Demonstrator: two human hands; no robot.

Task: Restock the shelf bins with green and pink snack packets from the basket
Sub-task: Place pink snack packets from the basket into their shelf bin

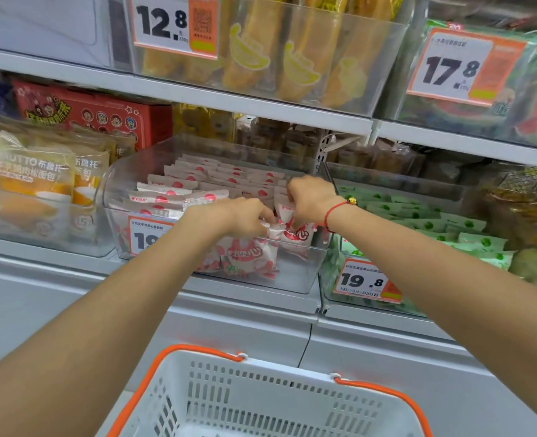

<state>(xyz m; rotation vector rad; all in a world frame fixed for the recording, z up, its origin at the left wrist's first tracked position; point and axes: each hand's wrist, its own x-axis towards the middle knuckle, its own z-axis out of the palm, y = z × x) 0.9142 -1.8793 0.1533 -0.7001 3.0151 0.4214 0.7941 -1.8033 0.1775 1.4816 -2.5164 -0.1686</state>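
Observation:
Both my hands reach into the clear shelf bin that holds rows of pink-and-white snack packets. My left hand grips a pink packet at the bin's front. My right hand, with a red cord on the wrist, pinches the top of an upright pink packet beside it. To the right, a second clear bin holds green packets. The white basket with orange handles sits below, near the bottom edge; the part of its inside that shows looks empty.
Price tags reading 19.8 hang on both bin fronts. Bread packs fill the bin to the left, a red box stands behind them. The upper shelf carries yellow and green snack bins. A grey cabinet front runs below the shelf.

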